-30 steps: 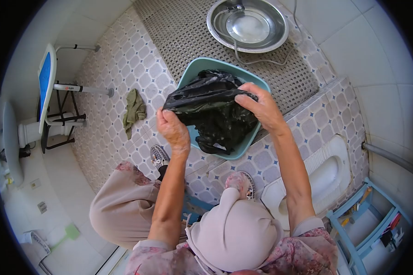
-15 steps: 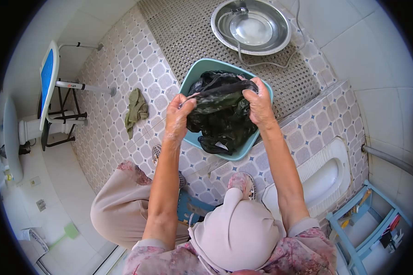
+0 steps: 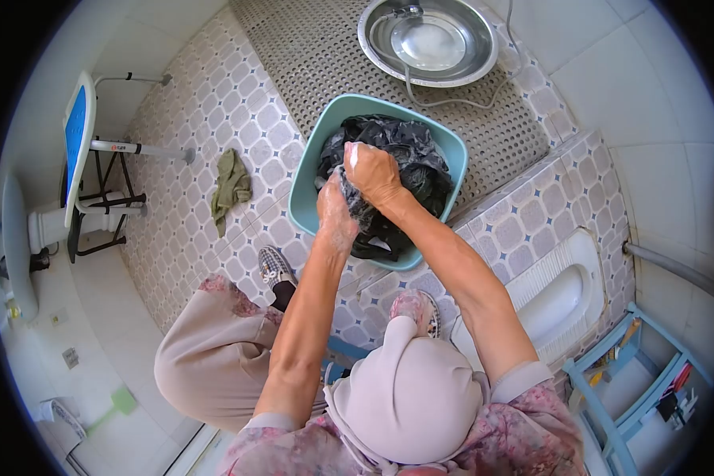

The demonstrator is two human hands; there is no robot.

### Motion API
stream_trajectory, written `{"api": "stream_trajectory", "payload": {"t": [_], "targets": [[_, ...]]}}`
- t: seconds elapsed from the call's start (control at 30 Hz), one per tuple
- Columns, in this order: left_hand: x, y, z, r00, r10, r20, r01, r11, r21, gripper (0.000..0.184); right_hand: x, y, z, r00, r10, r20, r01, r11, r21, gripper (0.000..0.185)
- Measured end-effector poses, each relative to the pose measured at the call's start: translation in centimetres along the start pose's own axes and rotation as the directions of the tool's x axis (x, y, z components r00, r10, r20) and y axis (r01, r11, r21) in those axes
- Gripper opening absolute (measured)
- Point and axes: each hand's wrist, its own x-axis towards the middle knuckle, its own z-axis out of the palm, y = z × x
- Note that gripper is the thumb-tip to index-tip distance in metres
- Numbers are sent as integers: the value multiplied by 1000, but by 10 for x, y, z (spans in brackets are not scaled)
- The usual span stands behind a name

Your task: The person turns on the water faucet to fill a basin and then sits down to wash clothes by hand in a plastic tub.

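Dark wet cloth [image 3: 404,151] with soapy foam lies bunched in a light blue square basin [image 3: 308,190] on the floor. My left hand [image 3: 335,208], foamy on the back, is closed round a fold of it near the basin's left side. Pressed close beside it, my right hand [image 3: 371,173] is a fist gripping the same cloth, with white suds on its fingers. The cloth between the two hands is mostly hidden by them.
A metal bowl [image 3: 470,70] with a hose stands on a perforated mat [image 3: 293,55]. A green cloth [image 3: 230,190] lies on the tiles. At left is a blue-seated chair [image 3: 75,139]; at right, a squat toilet [image 3: 555,305] and a light blue rack [image 3: 627,424].
The stretched cloth has been lowered and bunched in the basin. My hands have come together over the basin's left part, the right one moving left.
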Motion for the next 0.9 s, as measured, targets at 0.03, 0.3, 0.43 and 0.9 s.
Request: {"api": "stream_trajectory", "payload": {"t": [0.03,0.3,0.43,0.9], "targets": [[4,0,-2,1000,-4,-17,5,1000,13,24,-5,-5,0,997,-74,-22,75,996,43,22],[29,-14,-45,857,194,478,-99,971,-217,22,-33,-33,-9,911,-384,-152,391,920,24,19],[-33,30,42,977,7,-211,27,987,160,28,9,12,-3,995,79,52,-83,994,71,36],[30,61,-15,914,405,13,-386,862,327,29,-5,46,-97,890,-202,408,-88,803,589,49]]}}
